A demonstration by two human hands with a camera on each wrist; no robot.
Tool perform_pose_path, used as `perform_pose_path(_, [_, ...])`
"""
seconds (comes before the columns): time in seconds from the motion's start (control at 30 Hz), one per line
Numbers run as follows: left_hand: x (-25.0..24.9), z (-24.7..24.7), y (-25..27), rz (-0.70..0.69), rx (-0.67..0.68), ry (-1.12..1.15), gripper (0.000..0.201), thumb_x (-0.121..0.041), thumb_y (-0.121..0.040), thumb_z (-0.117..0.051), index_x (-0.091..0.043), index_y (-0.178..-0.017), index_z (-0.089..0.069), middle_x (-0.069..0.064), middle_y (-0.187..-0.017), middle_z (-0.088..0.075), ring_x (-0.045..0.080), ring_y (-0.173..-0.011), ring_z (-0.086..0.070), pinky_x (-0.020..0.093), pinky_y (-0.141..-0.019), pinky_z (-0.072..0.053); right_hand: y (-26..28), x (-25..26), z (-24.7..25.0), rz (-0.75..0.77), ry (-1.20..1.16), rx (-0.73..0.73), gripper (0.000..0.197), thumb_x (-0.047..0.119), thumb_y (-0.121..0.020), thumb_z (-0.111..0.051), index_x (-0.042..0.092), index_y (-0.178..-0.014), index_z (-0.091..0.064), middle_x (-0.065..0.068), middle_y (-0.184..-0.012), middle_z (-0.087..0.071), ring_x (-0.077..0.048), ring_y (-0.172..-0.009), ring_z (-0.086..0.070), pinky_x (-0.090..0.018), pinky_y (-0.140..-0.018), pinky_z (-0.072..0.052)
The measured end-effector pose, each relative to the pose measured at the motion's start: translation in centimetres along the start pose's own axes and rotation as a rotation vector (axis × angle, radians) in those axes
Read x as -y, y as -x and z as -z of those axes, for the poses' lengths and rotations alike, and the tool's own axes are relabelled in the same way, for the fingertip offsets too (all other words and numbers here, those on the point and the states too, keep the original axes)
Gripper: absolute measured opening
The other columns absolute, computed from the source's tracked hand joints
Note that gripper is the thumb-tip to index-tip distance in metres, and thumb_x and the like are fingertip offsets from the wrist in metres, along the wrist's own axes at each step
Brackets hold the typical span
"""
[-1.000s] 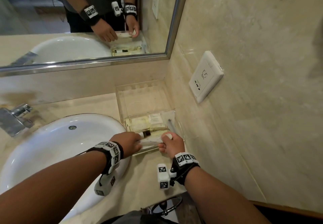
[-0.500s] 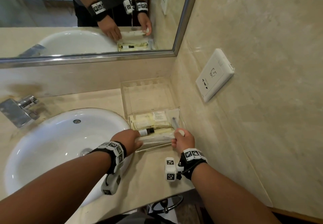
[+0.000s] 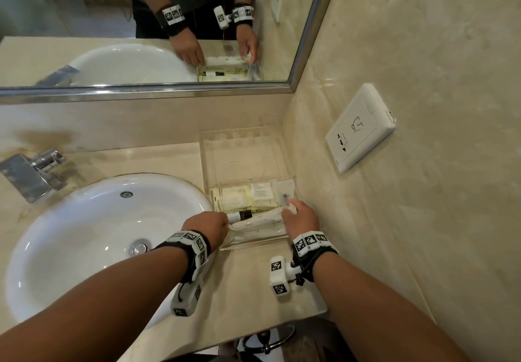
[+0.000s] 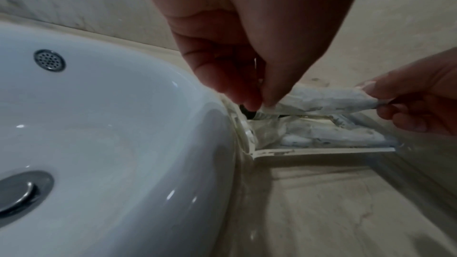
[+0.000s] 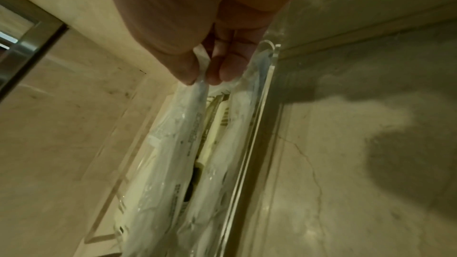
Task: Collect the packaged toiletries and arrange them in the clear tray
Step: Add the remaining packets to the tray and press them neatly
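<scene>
A clear tray (image 3: 242, 153) sits on the counter in the corner beside the sink. Several packaged toiletries (image 3: 242, 199) lie in its near half, with a small dark-capped bottle (image 3: 239, 216) among them. A long white plastic packet (image 3: 260, 222) (image 4: 323, 102) (image 5: 178, 140) stretches across the tray's front. My left hand (image 3: 210, 227) (image 4: 257, 101) pinches its left end, and my right hand (image 3: 298, 216) (image 5: 200, 77) pinches its right end between thumb and fingers. A second white packet (image 4: 329, 136) (image 5: 222, 163) lies below it against the tray's front wall.
The white sink basin (image 3: 93, 237) with drain (image 3: 138, 247) is directly left of the tray; a chrome tap (image 3: 36, 169) stands at far left. A wall socket plate (image 3: 361, 127) is on the right wall. The mirror (image 3: 141, 23) runs along the back. The counter edge (image 3: 282, 319) is close in front.
Both hands stay on the long white packet at the tray's front, holding it by its ends much as before. The head view has shifted a little.
</scene>
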State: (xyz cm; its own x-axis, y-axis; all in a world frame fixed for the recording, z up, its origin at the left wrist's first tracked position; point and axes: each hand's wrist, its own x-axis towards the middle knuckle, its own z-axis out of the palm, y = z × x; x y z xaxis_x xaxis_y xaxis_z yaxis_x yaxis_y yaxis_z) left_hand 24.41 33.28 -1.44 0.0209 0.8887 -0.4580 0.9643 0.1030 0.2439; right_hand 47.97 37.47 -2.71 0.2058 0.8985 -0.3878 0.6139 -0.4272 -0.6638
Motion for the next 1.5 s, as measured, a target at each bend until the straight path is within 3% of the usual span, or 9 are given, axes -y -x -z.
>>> perform_pose_path(0.17, [0.7,-0.7,0.0,0.019,-0.009,0.052,0.03,-0.033,-0.094,-0.044,-0.029,-0.122,-0.055,-0.001,-0.105,-0.068,0.021,-0.09,-0.063,0.03,-0.075,-0.05,-1.1,-0.2,-0.4,0.05,0.217,0.038,0.037,0.031,-0.094,-0.06,0.021,-0.129,-0.066,-0.007,-0.13,-0.063,-0.025,-0.114,-0.062,-0.031,-0.098,-0.049])
perform_pose_path(0.3, [1.1,-1.0,-0.1,-0.012,-0.016,0.044,0.034,-0.041,-0.092,-0.056,-0.025,-0.12,-0.047,0.001,-0.104,-0.067,0.023,-0.091,-0.064,0.033,-0.077,-0.052,-1.5,-0.3,-0.6,0.084,0.3,0.059,0.036,0.031,-0.095,-0.061,0.022,-0.13,-0.066,-0.005,-0.131,-0.055,-0.023,-0.113,-0.06,-0.027,-0.097,-0.043])
perform_pose_path(0.4, [1.8,-1.4,-0.3,-0.003,-0.009,0.089,0.035,-0.042,-0.09,-0.059,-0.023,-0.118,-0.049,-0.001,-0.109,-0.066,0.02,-0.096,-0.063,0.033,-0.081,-0.051,-1.5,-0.3,-0.8,0.096,0.328,0.034,0.032,0.031,-0.093,-0.062,0.024,-0.124,-0.068,-0.004,-0.128,-0.053,-0.022,-0.105,-0.062,-0.026,-0.091,-0.044])
perform_pose_path(0.57, [1.7,-2.0,-0.5,-0.029,-0.001,0.083,0.025,-0.033,-0.097,-0.045,-0.025,-0.115,-0.061,0.0,-0.116,-0.059,0.02,-0.098,-0.062,0.032,-0.083,-0.051,-1.4,-0.7,-1.2,0.092,0.399,0.033,0.028,0.031,-0.094,-0.057,0.028,-0.119,-0.07,-0.001,-0.13,-0.048,-0.018,-0.098,-0.062,-0.028,-0.092,-0.05])
perform_pose_path(0.8, [1.6,-2.7,-0.5,-0.022,-0.001,0.063,0.023,-0.034,-0.095,-0.047,-0.03,-0.114,-0.057,-0.003,-0.113,-0.056,0.019,-0.094,-0.061,0.031,-0.079,-0.05,-0.5,-1.2,-0.8,0.119,0.426,0.036,0.036,0.032,-0.096,-0.057,0.03,-0.133,-0.058,0.002,-0.134,-0.05,-0.018,-0.111,-0.06,-0.033,-0.095,-0.051])
perform_pose_path(0.93, [1.7,-1.8,-0.9,-0.045,-0.122,0.108,0.022,-0.045,-0.096,-0.048,-0.027,-0.102,-0.06,-0.005,-0.102,-0.055,0.014,-0.086,-0.058,0.026,-0.072,-0.044,0.9,-0.3,-1.6,0.225,0.382,-0.124,0.042,0.034,-0.091,-0.059,0.028,-0.132,-0.058,0.005,-0.138,-0.047,-0.016,-0.123,-0.047,-0.035,-0.106,-0.042])
perform_pose_path(1.07, [1.1,-1.4,-1.5,-0.108,-0.233,0.138,0.032,-0.042,-0.095,-0.049,-0.024,-0.12,-0.059,0.001,-0.12,-0.054,0.023,-0.112,-0.051,0.034,-0.092,-0.047,1.6,0.7,-2.8,0.344,0.453,-0.097,0.047,0.033,-0.094,-0.05,0.027,-0.141,-0.05,0.004,-0.156,-0.033,-0.019,-0.143,-0.027,-0.041,-0.118,-0.026])
perform_pose_path(1.27, [-1.8,-1.9,-2.1,-0.179,-0.22,-0.032,0.063,-0.052,-0.092,-0.043,-0.022,-0.147,-0.036,0.008,-0.158,-0.027,0.031,-0.145,-0.021,0.042,-0.119,-0.021,-1.3,0.7,-3.0,0.537,0.764,0.103,0.059,0.042,-0.102,-0.037,0.023,-0.157,-0.023,-0.002,-0.168,-0.007,-0.024,-0.154,-0.004,-0.044,-0.123,-0.007])
perform_pose_path(1.5, [-2.8,-4.6,-3.4,-0.211,-0.159,-0.142,0.079,-0.063,-0.093,-0.019,-0.019,-0.157,-0.003,0.01,-0.164,0.008,0.034,-0.149,0.012,0.052,-0.119,0.003,-3.7,-0.8,-2.9,0.572,0.867,0.199,0.067,0.057,-0.101,-0.024,0.032,-0.159,-0.006,0.003,-0.169,0.003,-0.019,-0.154,0.004,-0.041,-0.122,-0.001])
